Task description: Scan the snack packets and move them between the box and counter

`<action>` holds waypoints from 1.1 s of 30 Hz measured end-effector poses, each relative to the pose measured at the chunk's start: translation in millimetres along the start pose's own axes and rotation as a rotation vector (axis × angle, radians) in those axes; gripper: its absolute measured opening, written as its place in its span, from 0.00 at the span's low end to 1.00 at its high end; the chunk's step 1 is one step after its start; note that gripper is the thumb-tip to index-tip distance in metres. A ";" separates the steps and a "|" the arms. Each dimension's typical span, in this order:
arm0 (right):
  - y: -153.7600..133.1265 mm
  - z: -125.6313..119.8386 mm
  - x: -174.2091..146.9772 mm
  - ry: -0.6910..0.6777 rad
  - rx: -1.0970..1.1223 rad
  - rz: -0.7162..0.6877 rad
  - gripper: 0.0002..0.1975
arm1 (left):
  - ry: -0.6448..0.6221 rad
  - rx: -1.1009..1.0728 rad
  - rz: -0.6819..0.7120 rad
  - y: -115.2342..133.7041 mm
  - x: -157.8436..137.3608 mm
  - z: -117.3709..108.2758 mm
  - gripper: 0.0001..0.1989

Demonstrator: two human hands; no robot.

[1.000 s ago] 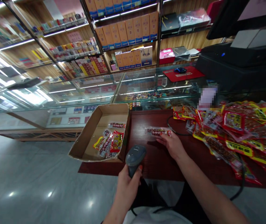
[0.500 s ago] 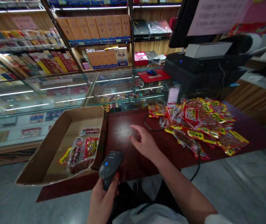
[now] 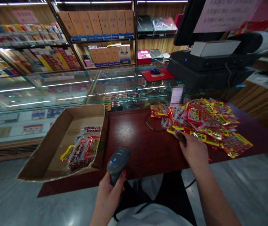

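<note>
My left hand (image 3: 111, 190) is wrapped round the handle of a dark grey barcode scanner (image 3: 118, 160), held over the front edge of the reddish-brown table (image 3: 138, 150). On the right, my right hand (image 3: 195, 152) has closed on a snack packet (image 3: 180, 137) at the near edge of a pile of snack packets (image 3: 209, 117). Part of that packet is hidden under the fingers. The pile's packets are clear plastic with red and yellow print. An open cardboard box (image 3: 39, 160) stands to the left, with several snack packets (image 3: 83, 149) lying in it.
A thin black cable (image 3: 151, 127) curls on the table beside the pile. Behind it are a glass display counter (image 3: 72, 83), a red mat (image 3: 166, 75) with a mouse (image 3: 155, 71), and a monitor (image 3: 187, 22) above a dark machine (image 3: 209, 69). Stocked shelves line the wall.
My right hand has moved right from above the middle of the table to the pile and taken hold of a packet. The scanner in my left hand shows slightly further right and higher.
</note>
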State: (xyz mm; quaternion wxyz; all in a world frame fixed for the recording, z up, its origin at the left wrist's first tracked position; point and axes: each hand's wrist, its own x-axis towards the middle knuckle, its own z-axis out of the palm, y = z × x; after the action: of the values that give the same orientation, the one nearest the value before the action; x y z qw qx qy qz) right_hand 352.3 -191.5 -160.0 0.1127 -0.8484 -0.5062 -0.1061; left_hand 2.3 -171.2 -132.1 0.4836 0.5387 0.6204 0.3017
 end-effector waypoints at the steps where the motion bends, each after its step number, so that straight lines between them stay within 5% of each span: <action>1: -1.3 -1.4 -0.4 0.003 0.042 0.006 0.21 | 0.002 -0.001 -0.006 -0.5 -0.8 -1.5 0.22; 4: -7.6 -8.3 0.1 -0.022 0.305 0.043 0.19 | 0.034 -0.011 -0.025 -5.4 -2.2 -6.8 0.22; 8: -45.6 -10.7 7.8 -0.105 0.966 0.119 0.18 | 0.072 -0.009 -0.016 -11.1 -3.8 -11.2 0.21; 12: -114.3 5.9 22.9 -0.404 1.610 0.190 0.19 | 0.064 -0.016 0.010 -6.7 -7.6 -9.9 0.18; 15: -156.0 25.1 30.0 -0.555 1.826 0.275 0.20 | 0.059 -0.011 0.017 -2.3 -11.2 -8.1 0.17; 19: -174.7 44.1 25.6 -0.573 1.827 0.272 0.19 | 0.093 -0.001 0.010 -0.6 -12.4 -8.1 0.16; 26: -161.8 43.6 17.5 -0.586 1.697 0.174 0.17 | 0.108 0.113 0.042 3.1 -7.5 -7.0 0.16; 31: -154.6 35.4 21.6 -0.383 1.428 -0.233 0.16 | 0.116 0.243 0.132 3.8 -7.0 -8.5 0.13; 33: -151.9 34.5 22.1 -0.335 1.294 -0.285 0.17 | 0.114 0.268 0.141 2.8 -6.9 -10.1 0.13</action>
State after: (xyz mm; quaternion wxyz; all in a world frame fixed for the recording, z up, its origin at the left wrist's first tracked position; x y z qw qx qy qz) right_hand 230.8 -92.5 -173.6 0.5022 -0.5404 -0.5850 0.3369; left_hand -6.4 -175.7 -124.2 0.3492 0.6225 0.6422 0.2794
